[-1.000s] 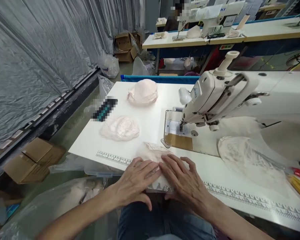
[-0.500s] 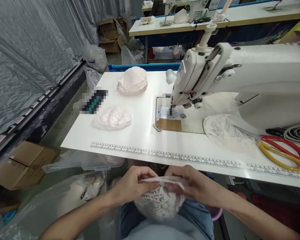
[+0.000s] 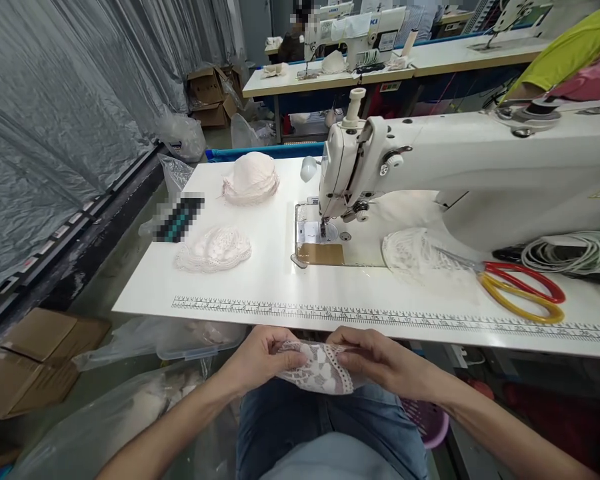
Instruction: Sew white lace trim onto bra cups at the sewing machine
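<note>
Over my lap, just below the table's front edge, a white lace piece [image 3: 321, 368] with a scalloped border is stretched between both hands. My left hand [image 3: 267, 359] pinches its left end between thumb and fingers. At the other end, my right hand [image 3: 380, 360] grips the lace near the border, thumb on top. On the table ahead stands a white sewing machine [image 3: 353, 173]. A lace cup piece [image 3: 215, 249] lies flat on the left, with a stack of pale pink moulded cups [image 3: 251, 177] behind it.
Red-and-yellow-handled scissors [image 3: 523, 290] rest on white lace [image 3: 410, 253] right of the needle. A printed ruler [image 3: 300, 311] runs along the front edge. Cardboard boxes [image 3: 40, 360] and plastic bags [image 3: 130, 413] fill the left floor. A person's yellow sleeve [image 3: 570, 50] shows behind the machine.
Both hands have turned the lace piece, so its patterned face and scalloped border now show flatter and higher. The head view has shifted, and more of the machine appears on the right.
</note>
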Demonstrator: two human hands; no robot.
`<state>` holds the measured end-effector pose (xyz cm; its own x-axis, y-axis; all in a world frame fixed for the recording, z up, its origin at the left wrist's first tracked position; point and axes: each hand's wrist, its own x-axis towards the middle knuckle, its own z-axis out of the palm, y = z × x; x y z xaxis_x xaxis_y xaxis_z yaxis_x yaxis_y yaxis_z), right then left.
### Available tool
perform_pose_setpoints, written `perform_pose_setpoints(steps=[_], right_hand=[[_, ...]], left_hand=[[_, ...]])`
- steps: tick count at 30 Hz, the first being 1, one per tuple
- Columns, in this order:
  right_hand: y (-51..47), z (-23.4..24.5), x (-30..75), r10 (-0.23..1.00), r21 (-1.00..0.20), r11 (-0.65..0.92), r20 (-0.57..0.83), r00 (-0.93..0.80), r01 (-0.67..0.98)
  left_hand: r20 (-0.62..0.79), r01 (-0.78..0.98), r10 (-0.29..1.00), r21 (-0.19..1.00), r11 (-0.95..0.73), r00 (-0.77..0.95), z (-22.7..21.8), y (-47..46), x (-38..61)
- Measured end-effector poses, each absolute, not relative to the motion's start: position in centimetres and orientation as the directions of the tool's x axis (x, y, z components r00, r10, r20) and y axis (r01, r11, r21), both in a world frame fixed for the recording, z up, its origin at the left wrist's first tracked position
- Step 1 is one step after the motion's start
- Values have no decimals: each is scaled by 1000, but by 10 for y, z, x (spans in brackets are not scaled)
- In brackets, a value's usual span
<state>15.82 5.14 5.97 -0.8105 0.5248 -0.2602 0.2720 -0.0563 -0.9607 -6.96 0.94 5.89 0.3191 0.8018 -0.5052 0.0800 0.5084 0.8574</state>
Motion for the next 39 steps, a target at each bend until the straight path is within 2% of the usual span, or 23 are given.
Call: perform_pose_setpoints(steps=[7, 11, 15, 17, 20, 23, 26, 31, 34, 37, 39], right_hand=[[53, 58, 158, 555, -967, -44, -233, -799, 251], [55, 53, 154, 496, -962, -178, -269, -826, 206], [56, 53, 150, 507, -929, -296, -348, -788, 221], [58, 57, 150, 488, -942, -237, -328, -809, 239], [59, 64, 152, 455, -959, -64, -276, -847, 277], [59, 62, 151, 486, -953, -12, -271, -831, 303], [57, 54, 147, 506, -955, -17, -263, -821, 295], [54, 45, 145, 550, -968, -60, -235, -801, 243], [52, 45, 148, 616, -957, -161, -287, -733, 239], [50, 48, 152, 564, -933, -250, -358, -745, 259], [49, 49, 153, 550, -944, -227, -329, -768, 241]], left_hand=[[-474, 174, 815, 881, 441, 335, 57, 12, -74], [-474, 228, 820, 879, 420, 319, 57, 15, -75], [-478, 314, 827, 866, 389, 295, 58, 19, -77], [-487, 313, 818, 863, 396, 306, 59, 20, -78], [-493, 319, 802, 861, 396, 336, 63, 22, -79], [-487, 355, 782, 862, 361, 389, 67, 23, -78], [-475, 378, 769, 867, 325, 428, 70, 23, -74], [-438, 416, 813, 868, 272, 382, 68, 20, -71], [-434, 416, 832, 865, 279, 346, 68, 20, -71], [-443, 407, 830, 864, 295, 339, 72, 21, -70], [-445, 412, 823, 864, 291, 353, 74, 22, -69]])
